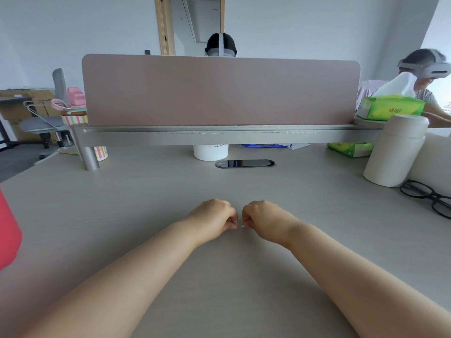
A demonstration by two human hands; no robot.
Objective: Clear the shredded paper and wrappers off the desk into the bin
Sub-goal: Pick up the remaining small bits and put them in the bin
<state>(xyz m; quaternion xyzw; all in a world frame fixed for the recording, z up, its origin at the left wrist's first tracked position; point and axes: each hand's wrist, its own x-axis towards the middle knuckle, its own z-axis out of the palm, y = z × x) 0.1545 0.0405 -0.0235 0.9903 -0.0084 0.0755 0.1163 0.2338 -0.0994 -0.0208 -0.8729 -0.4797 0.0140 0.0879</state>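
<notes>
Head view: left hand (pixel 214 217) and right hand (pixel 262 219) fisted together; white cup (pixel 211 152) reads "A STYLISH".

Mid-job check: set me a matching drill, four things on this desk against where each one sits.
Things:
1. white flask
2. black glasses
3. red object
4. white cup

Places:
A. far left edge of the view
B. under the divider rail, centre
C. right side, upright, beside the glasses
D. right edge, lying flat on the desk

Pairs: 1-C, 2-D, 3-A, 4-B

Both fists, left hand and right hand, rest mid-desk, knuckles almost together.
</notes>
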